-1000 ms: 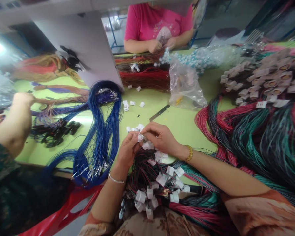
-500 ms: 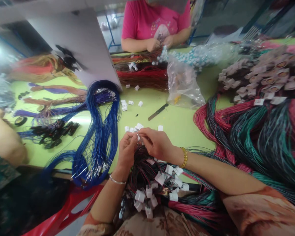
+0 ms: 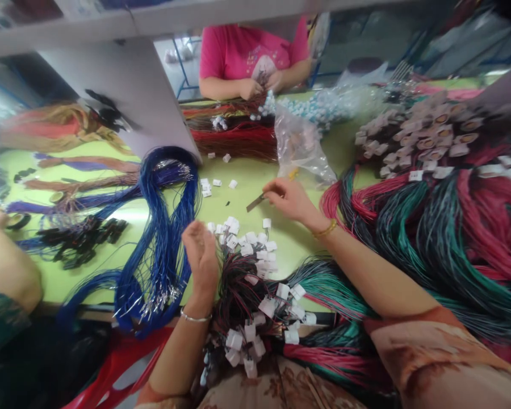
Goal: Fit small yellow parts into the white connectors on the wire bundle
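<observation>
Head view: my right hand (image 3: pixel 290 199) pinches the small dark flat metal blade tool (image 3: pixel 256 202) at 12 o'clock on the green counter (image 3: pixel 306 227); I should grip its handle firmly. My left hand (image 3: pixel 201 255) hangs loosely curled and empty over the white plastic connectors (image 3: pixel 255 244).

- Blue wire bundle (image 3: pixel 170 227) looped on the green table (image 3: pixel 315 227).
- Clear plastic bag (image 3: pixel 300 145) beside red wires (image 3: pixel 238 141).
- Teal and pink wire bundles (image 3: pixel 443 238) heaped at right.
- Co-worker in pink shirt (image 3: pixel 247 54) across the table.
</observation>
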A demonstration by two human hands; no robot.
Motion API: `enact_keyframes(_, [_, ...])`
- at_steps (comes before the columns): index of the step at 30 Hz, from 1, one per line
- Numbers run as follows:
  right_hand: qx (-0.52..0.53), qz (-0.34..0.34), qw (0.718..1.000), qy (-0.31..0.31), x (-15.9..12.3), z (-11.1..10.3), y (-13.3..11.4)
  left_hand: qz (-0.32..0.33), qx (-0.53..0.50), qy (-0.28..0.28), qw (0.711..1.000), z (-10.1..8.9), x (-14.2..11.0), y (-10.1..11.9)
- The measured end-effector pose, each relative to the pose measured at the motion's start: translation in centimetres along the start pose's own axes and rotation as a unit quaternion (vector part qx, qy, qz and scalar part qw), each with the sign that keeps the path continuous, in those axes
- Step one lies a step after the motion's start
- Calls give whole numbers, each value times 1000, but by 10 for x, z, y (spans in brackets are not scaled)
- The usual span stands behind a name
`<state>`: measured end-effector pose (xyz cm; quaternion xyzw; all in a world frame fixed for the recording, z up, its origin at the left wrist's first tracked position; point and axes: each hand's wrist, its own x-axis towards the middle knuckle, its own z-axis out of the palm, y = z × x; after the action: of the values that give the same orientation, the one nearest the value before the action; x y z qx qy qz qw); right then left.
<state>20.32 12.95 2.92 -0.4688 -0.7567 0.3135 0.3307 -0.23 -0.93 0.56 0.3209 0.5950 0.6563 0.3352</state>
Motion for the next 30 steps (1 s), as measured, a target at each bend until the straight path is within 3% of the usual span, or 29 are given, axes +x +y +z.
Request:
enact_keyframes(3, [-109, 38, 993, -22, 18, -19, 35, 121, 110, 48, 985, -5, 3, -3])
enact_keyframes(6, [-144, 29, 986, -83, 20, -17, 47, 170, 183, 5, 968, -6, 0, -4])
enact_keyframes(10, [-215, -12, 973, -83, 18, 2, 41, 234, 240, -45, 941, -5, -3, -3])
enact_keyframes(14, [-336, -20, 934, -123, 20, 11, 34, 255, 268, -86, 925, -2, -3, -4])
enact_keyframes(17, [-369, 4, 917, -153, 21, 10, 29, 255, 276, -98, 922, -1, -2, -7])
enact_keyframes(27, [-378, 23, 916, -133, 17, 17, 23, 264, 291, -122, 911, -1, -1, -12])
enact_keyframes(30, [-367, 36, 923, -112, 19, 10, 20, 270, 297, -127, 907, -1, 0, -12])
